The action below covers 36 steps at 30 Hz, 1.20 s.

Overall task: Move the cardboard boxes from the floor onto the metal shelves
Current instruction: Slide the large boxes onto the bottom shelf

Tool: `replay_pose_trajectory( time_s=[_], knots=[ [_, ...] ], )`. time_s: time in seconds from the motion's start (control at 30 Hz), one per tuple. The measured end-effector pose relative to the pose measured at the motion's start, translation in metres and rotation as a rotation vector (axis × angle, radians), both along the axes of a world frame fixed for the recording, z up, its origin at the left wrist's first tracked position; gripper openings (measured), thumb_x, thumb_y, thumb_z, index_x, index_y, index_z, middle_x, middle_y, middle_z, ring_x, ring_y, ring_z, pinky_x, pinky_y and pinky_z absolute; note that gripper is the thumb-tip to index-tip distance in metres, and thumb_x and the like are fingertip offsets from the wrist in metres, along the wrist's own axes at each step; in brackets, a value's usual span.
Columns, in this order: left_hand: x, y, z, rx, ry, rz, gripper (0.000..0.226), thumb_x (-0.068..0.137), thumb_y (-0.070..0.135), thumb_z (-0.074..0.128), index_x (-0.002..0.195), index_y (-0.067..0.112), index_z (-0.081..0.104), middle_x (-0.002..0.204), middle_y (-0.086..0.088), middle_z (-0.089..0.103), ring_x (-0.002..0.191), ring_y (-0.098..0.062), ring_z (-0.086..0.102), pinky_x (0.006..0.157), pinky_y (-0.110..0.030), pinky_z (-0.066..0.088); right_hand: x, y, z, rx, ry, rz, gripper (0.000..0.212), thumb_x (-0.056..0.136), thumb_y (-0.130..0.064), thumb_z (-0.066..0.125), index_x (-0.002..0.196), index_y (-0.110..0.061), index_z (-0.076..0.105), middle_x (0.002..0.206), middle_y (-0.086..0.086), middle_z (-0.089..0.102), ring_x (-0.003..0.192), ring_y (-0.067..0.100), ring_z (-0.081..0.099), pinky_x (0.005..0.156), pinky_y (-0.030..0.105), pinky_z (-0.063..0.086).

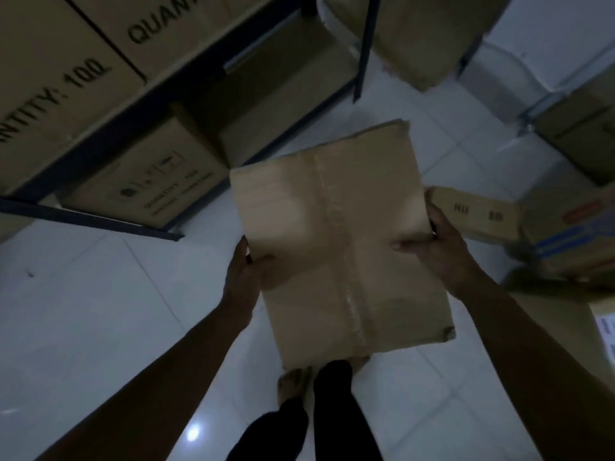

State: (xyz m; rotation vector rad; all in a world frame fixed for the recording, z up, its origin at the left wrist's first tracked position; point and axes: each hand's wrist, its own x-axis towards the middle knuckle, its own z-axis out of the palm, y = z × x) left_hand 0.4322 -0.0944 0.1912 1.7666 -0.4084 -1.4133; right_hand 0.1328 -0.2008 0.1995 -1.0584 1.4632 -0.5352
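One cardboard box [339, 241], plain brown with a taped seam down its top, is held in the air above the white tiled floor [100, 311], flat face up. Both hands hold it. The left hand [243, 271] grips the box's left edge, thumb lying on top and fingers [241, 249] wrapped round the side. The right hand [432, 241] grips the right edge the same way, thumb on top and fingers [432, 211] curled over the edge. So both sets of fingers are clamped on the box. Bare forearms run back from the box's two sides.

Under the box's near edge: a bare foot [294, 384] and dark trouser legs [332, 410].

Left of the box and beyond it stands the metal shelf [100, 219], with a dark blue frame. A printed carton [146, 181] sits on its low level, close to the box's far left corner. Larger cartons marked "QUANTITY: 100" [56, 88] sit on the level above.

Just right of the box, beside the right hand, is a small carton printed "HU 58" [476, 214]. Past that is a carton with blue and red markings [572, 234]. More brown cartons [422, 38] stand beyond the box's far edge. The frame is dim and blurred, so the small print is unreadable.
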Motion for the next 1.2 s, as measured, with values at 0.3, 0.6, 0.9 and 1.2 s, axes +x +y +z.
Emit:
replay_pose_trajectory(
  time_s=[0.3,0.6,0.9,1.2],
  knots=[
    [0.020,-0.106,-0.019,0.038,0.072,0.201,0.056,0.068,0.028,0.081,0.107,0.061,0.058,0.114,0.013,0.069,0.111,-0.021,0.060,0.078,-0.049,0.056,0.062,-0.156,-0.015,-0.171,0.097,0.274,0.092,0.071,-0.008,0.089,0.144,-0.033,0.040,0.123,-0.030,0.050,0.098,-0.027,0.049,0.080,-0.005,0.036],
    [0.074,-0.162,-0.037,-0.097,-0.021,0.196,0.041,0.087,0.009,0.069,0.126,0.021,0.065,0.122,0.000,0.070,0.109,-0.019,0.067,0.083,-0.039,0.056,0.126,-0.222,-0.028,-0.139,0.110,0.201,0.071,0.078,0.014,0.072,0.140,-0.003,0.042,0.125,0.002,0.053,0.109,0.017,0.056,0.080,0.016,0.051],
    [0.107,-0.167,-0.055,-0.213,-0.135,0.303,0.085,0.058,0.030,0.085,0.132,0.000,0.055,0.134,-0.011,0.059,0.125,-0.032,0.057,0.105,-0.056,0.047,0.181,-0.259,-0.033,-0.177,0.100,0.278,0.073,0.083,0.007,0.064,0.150,-0.018,0.046,0.130,-0.007,0.058,0.110,0.004,0.057,0.082,0.013,0.051],
    [0.128,-0.200,-0.072,0.061,-0.510,-0.138,0.092,0.087,0.037,0.074,0.158,0.038,0.014,0.163,-0.005,0.023,0.144,-0.031,0.032,0.112,-0.039,0.034,0.203,-0.284,-0.036,-0.214,0.188,0.360,0.081,0.087,0.009,0.058,0.156,-0.024,0.032,0.149,0.001,0.046,0.135,0.017,0.045,0.104,0.011,0.037]
  ],
)
